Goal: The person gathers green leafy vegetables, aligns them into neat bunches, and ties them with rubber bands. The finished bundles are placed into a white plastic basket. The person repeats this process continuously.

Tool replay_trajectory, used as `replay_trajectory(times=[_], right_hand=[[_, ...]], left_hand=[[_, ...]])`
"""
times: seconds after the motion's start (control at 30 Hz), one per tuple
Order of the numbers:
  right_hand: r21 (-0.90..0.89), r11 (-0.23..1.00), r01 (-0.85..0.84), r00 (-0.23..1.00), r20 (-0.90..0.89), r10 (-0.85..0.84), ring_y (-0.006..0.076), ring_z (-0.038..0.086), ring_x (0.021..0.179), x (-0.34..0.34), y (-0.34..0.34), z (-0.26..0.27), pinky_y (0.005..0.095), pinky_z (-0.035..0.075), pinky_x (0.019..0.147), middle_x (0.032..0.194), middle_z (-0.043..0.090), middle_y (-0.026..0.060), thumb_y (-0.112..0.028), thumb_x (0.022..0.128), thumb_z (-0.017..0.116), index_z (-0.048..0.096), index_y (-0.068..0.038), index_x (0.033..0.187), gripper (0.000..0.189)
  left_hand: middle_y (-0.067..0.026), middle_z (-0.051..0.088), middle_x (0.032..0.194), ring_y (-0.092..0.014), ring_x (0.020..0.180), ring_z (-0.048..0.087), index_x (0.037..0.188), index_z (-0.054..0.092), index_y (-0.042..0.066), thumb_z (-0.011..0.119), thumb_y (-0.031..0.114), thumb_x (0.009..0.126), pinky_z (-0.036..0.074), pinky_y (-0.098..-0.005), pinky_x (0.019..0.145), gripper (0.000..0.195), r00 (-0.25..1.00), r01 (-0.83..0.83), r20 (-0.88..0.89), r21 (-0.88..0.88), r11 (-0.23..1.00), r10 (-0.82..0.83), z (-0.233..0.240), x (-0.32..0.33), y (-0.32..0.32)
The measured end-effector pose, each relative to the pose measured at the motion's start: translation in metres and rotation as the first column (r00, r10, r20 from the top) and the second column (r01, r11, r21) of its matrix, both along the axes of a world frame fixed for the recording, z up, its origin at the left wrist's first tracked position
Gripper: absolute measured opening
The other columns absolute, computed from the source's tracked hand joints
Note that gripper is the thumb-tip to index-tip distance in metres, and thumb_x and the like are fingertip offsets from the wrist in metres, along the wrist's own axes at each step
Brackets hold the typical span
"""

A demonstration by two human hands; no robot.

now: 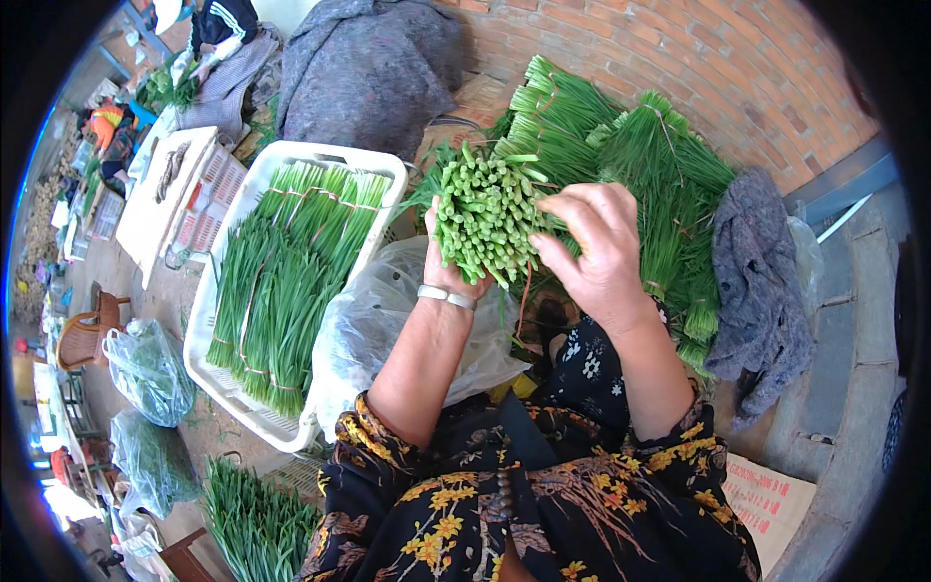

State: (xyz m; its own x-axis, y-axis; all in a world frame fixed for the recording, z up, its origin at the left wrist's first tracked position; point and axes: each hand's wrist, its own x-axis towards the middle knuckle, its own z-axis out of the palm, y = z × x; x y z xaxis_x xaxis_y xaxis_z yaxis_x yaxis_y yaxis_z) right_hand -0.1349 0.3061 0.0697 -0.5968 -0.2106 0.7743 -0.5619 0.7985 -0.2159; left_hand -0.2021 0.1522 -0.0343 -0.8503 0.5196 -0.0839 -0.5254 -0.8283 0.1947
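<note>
A bunch of green stalks [484, 211], its cut ends turned up towards me, rests in my left hand [454, 273], which wraps around its lower left side. My right hand [600, 244] is at the right edge of the bunch, thumb and forefinger at the outer stalk ends; whether they pinch a stalk I cannot tell. A reddish tie [524, 305] hangs below the bunch. The leaves under it are mostly hidden by the stalk ends and my hands. Clear plastic sheeting [371, 305] lies beneath my left forearm.
A white plastic crate [200, 327] with tied green bundles stands at the left. More tied bundles [560, 124] lie by the brick wall [654, 44], beside a grey blanket [760, 269]. Loose greens [254, 524] are at lower left. Another person [222, 29] handles greens at upper left.
</note>
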Motion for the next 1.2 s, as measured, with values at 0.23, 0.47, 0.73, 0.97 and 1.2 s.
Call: replay_trajectory(times=[0.23,0.47,0.73,0.97,1.2], right_hand=[[0.033,0.999,0.008,0.992,-0.129,-0.004,0.0185,0.058,0.075,-0.012,-0.003,-0.011,0.0377,0.04,0.081,0.077,0.055,-0.0003,-0.006,0.074,0.072,0.06,-0.011,0.081,0.015],[-0.288,0.935,-0.21,0.975,0.014,0.223,0.0213,0.056,0.075,0.0,-0.006,0.025,0.038,0.043,0.08,0.08,0.059,0.0051,-0.008,0.083,0.066,0.06,-0.007,0.083,0.006],[-0.454,0.891,0.005,0.871,0.44,0.219,0.0121,0.054,0.069,0.014,0.011,0.014,0.0273,0.045,0.063,0.075,0.054,0.0036,-0.015,0.085,0.07,0.062,0.0,0.083,0.017],[-0.532,0.846,0.011,0.807,0.505,0.307,0.0198,0.062,0.064,-0.009,-0.037,-0.046,0.0332,0.05,0.059,0.072,0.061,0.0104,-0.024,0.088,0.068,0.062,0.0,0.086,0.025],[-0.639,0.693,-0.334,0.568,0.451,0.689,0.0121,0.06,0.062,0.03,-0.024,-0.018,0.026,0.048,0.057,0.073,0.061,0.006,-0.005,0.085,0.062,0.064,-0.001,0.086,0.004]], left_hand=[[-0.0111,0.062,0.125,-0.03,0.113,0.06,0.129,0.056,0.011,0.037,0.051,0.096,0.047,-0.047,0.1,0.056,0.998,-0.036,0.059,-0.016,0.999,0.037,0.0,0.005,0.003],[-0.011,0.058,0.131,-0.032,0.117,0.057,0.134,0.054,0.012,0.033,0.058,0.096,0.048,-0.0527,0.097,0.063,0.997,0.081,-0.019,0.071,0.994,-0.079,0.007,0.004,-0.001],[-0.0094,0.063,0.116,-0.031,0.099,0.059,0.124,0.059,0.015,0.037,0.054,0.094,0.05,-0.0593,0.084,0.054,0.979,-0.072,0.176,-0.174,0.982,0.103,0.027,-0.012,0.0],[-0.0079,0.063,0.121,-0.031,0.106,0.061,0.125,0.058,0.014,0.04,0.062,0.092,0.051,-0.0566,0.088,0.061,0.947,-0.274,0.142,-0.114,0.955,0.289,0.024,-0.02,0.005],[-0.0108,0.066,0.112,-0.029,0.093,0.063,0.116,0.061,0.013,0.047,0.047,0.096,0.049,-0.0581,0.088,0.042,0.965,-0.144,0.202,-0.131,0.981,0.169,0.024,-0.015,-0.005]])
